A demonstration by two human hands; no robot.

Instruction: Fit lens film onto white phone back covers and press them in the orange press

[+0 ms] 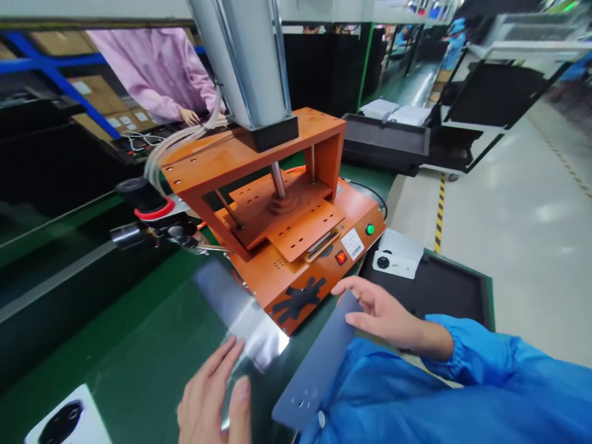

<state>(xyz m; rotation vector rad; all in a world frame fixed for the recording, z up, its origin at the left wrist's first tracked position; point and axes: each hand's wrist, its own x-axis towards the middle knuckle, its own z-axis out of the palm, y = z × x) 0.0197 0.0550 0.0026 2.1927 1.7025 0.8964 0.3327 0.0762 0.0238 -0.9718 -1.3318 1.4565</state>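
My right hand point(377, 311) pinches one end of a thin grey-blue phone-sized panel point(317, 364) between thumb and fingers. The panel slants down toward me, with a few small holes near its lower end. My left hand point(213, 391) is open, its fingers stretched out and the thumb apart. Its fingertips are at the edge of a shiny clear film sheet point(252, 324) on the green bench; whether they press on it I cannot tell. Just beyond both hands stands an orange press point(277, 240), with a flat object partly showing under its plate.
A white phone point(69, 419) with a round black camera lies at the bench's lower left. More white phone parts point(398, 256) rest on a black tray point(456, 290) at right. Behind are a black bin point(383, 145), a cart point(497, 92) and a person in pink point(157, 71).
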